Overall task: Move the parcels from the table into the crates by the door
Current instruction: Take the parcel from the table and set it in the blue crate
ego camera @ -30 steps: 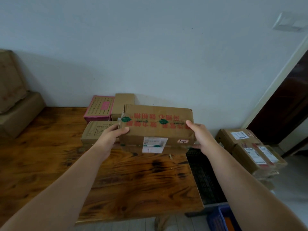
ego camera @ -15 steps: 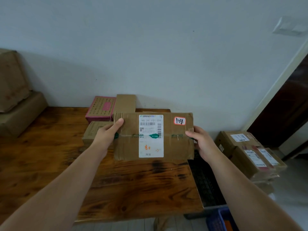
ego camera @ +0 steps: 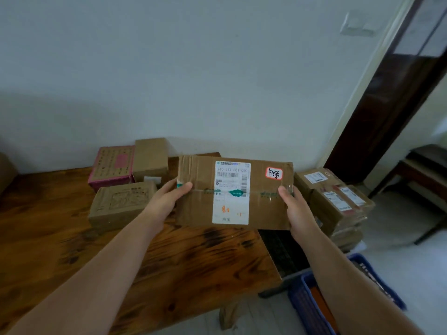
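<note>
I hold a flat brown cardboard parcel (ego camera: 263, 211) with a white shipping label and a small red-edged sticker, its labelled face tilted toward me, above the right end of the wooden table (ego camera: 169, 267). My left hand (ego camera: 167, 201) grips its left edge and my right hand (ego camera: 294, 210) grips its right edge. Three parcels lie on the table behind: a pink-edged box (ego camera: 111, 166), a plain brown box (ego camera: 150, 157) and a brown box with a printed drawing (ego camera: 121, 205). A dark crate (ego camera: 283, 252) sits on the floor right of the table, a blue crate (ego camera: 312, 308) nearer me.
Several labelled brown parcels (ego camera: 336, 201) are stacked on the floor beyond the dark crate, against the wall. A dark wooden door (ego camera: 396, 105) stands at the right, with a low dark bench (ego camera: 423, 172) past it. The white wall runs behind the table.
The parcel has been tipped from its printed side to its labelled face and has shifted to the right, toward the table's right end. Both hands keep their hold on its edges.
</note>
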{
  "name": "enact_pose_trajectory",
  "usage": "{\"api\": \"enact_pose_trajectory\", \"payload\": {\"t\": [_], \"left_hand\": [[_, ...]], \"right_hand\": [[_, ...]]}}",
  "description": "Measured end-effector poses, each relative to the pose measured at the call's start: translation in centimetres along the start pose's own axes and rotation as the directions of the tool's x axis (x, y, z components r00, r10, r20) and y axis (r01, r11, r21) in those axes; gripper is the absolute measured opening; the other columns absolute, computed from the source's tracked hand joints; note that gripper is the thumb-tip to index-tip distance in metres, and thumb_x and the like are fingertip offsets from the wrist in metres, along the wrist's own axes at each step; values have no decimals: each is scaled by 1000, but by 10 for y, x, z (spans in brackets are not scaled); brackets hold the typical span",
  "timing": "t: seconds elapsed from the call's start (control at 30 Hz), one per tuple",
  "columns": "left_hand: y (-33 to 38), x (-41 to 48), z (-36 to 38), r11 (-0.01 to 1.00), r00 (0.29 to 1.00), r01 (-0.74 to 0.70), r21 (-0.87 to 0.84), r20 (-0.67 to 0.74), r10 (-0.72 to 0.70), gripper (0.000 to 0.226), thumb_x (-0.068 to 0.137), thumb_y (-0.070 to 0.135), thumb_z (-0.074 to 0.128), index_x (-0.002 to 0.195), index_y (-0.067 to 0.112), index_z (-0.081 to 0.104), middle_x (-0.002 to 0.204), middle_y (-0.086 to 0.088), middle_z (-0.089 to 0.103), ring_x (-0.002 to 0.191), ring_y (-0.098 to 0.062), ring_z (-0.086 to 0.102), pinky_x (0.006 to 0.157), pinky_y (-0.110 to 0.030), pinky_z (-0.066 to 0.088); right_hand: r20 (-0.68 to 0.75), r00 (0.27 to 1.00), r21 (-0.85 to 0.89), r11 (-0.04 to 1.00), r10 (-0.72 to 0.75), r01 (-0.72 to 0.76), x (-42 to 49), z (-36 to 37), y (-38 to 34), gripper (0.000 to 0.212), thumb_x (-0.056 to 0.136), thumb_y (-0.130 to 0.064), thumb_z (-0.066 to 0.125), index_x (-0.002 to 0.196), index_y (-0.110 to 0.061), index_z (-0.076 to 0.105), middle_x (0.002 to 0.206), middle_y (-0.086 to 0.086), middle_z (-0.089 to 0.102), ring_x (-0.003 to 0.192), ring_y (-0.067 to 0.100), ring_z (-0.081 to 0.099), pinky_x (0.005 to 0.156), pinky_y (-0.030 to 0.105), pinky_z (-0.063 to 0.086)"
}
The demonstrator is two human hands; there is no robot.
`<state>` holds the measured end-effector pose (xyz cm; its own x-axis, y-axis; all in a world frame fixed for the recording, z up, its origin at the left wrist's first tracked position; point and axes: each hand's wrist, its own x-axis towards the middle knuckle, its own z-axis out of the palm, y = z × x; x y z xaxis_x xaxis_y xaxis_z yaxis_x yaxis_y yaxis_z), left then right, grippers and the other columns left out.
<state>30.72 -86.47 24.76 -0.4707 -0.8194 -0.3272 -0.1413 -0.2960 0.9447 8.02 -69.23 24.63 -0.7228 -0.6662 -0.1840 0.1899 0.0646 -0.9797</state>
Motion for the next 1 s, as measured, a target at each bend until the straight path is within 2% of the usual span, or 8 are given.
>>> {"api": "enact_pose_trajectory", "payload": {"t": [0.13, 0.27, 0.37, 0.47, 0.6, 0.73, 0.9, 1.0], "left_hand": [[-6, 3, 35, 1000, 994, 10, 27, 111, -13, 64, 77, 45, 67, 135, 29, 46, 120, -2, 55, 105, -22, 53, 85, -41, 46], [-10, 2, 80, 1000, 986, -12, 24, 165, 8, 42, 81, 40, 66, 120, 34, 52, 98, 10, 59, 87, -10, 57, 62, -26, 44], [-14, 4, 117, 999, 978, -3, 46, 209, -6, 41, 78, 46, 68, 116, 40, 53, 100, 11, 59, 92, -13, 56, 67, -30, 46], [-17, 11, 162, 996, 968, -8, 85, 251, -14, 30, 78, 49, 67, 105, 42, 56, 101, 8, 59, 95, -17, 56, 73, -37, 47], [-24, 14, 239, 993, 955, -25, 114, 298, -10, 14, 81, 49, 64, 89, 39, 59, 99, 9, 61, 91, -13, 57, 68, -31, 46], [-41, 23, 317, 995, 946, -15, 103, 324, -20, 12, 87, 42, 60, 93, 33, 64, 108, -1, 66, 99, -22, 62, 89, -42, 50], [-66, 38, 399, 995, 938, 2, 103, 345, -37, 29, 89, 34, 61, 112, 17, 67, 105, -6, 70, 95, -21, 65, 86, -35, 51], [-84, 56, 439, 989, 922, 25, 146, 378, -79, 33, 89, 36, 61, 116, 17, 66, 105, -6, 70, 93, -21, 66, 81, -33, 51]], "right_hand": [[-145, 989, -43, 998, 29, -35, -14, -35, 12, 39, 95, -41, 49, 134, -32, 45, 126, -1, 58, 116, 24, 54, 103, 56, 39], [-215, 975, -10, 998, 57, -60, -27, -76, 20, 36, 94, -43, 50, 129, -38, 45, 131, -2, 54, 119, 25, 52, 104, 57, 38], [-262, 963, 39, 998, 65, -57, -30, -112, 18, 32, 93, -43, 53, 124, -43, 45, 129, -4, 53, 119, 25, 51, 104, 57, 38], [-306, 950, 51, 998, 53, -39, -27, -154, 15, 44, 92, -43, 54, 134, -36, 43, 128, -4, 52, 120, 26, 51, 103, 57, 40], [-364, 929, 71, 997, 65, -42, -21, -222, 13, 52, 89, -42, 59, 137, -30, 42, 131, 3, 53, 116, 28, 54, 98, 56, 45], [-383, 919, 110, 992, 96, -58, -18, -289, 15, 41, 91, -30, 60, 128, -20, 47, 122, 7, 59, 110, 30, 58, 93, 55, 49], [-486, 858, 167, 981, 166, -95, -9, -355, 26, 16, 89, -10, 61, 103, -14, 55, 104, 11, 67, 93, 27, 64, 66, 34, 51], [-537, 818, 176, 975, 208, -132, 3, -385, 43, 18, 89, -8, 61, 106, -11, 55, 103, 11, 66, 92, 26, 64, 68, 36, 53]]}}
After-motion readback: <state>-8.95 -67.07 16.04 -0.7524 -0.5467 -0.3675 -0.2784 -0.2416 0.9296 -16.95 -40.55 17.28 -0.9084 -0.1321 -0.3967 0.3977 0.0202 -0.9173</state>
